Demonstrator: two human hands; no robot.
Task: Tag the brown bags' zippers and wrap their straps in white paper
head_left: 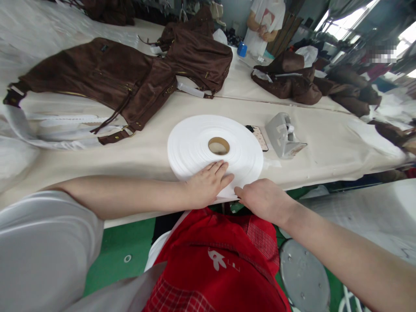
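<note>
At twelve o'clock on the table (pixel 143 160), the roll (pixel 195 145), under a spread left hand (pixel 205 184) at its six and pinched by the right hand (pixel 261 197) at its five, looks heavy but soft-edged, best held by core (pixel 218 140) and rim.

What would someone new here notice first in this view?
Probably the big white roll lying flat mid-table, the left hand pressed on it and the right at its near edge. Next, the red apron below, and brown bags across the table's far left.
</note>
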